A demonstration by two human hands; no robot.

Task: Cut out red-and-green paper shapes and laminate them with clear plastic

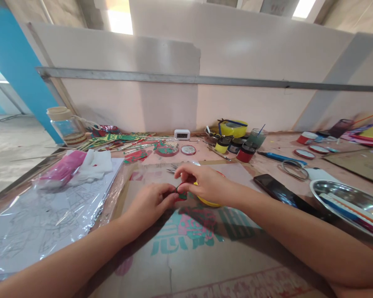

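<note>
My left hand (151, 200) and my right hand (208, 184) meet above the middle of the table. Thumb and fingers of both pinch a small green and red piece (182, 196), partly covered by the fingertips, so its exact kind is unclear. Below my right hand lies a round yellow thing (207, 202), mostly hidden by the hand. Just beyond the fingers, metal tips of a tool (170, 170) stick out. Under the hands is a clear-covered work sheet (164, 269) with teal and pink painted shapes.
Paint jars (245, 153) and a cup of murky liquid (257, 138) stand behind on the right. A black phone (282, 193) and a metal bowl (321, 186) of pens lie nearer. Plastic-covered drawings (49, 231) are left; a small white clock (182, 134) stands behind.
</note>
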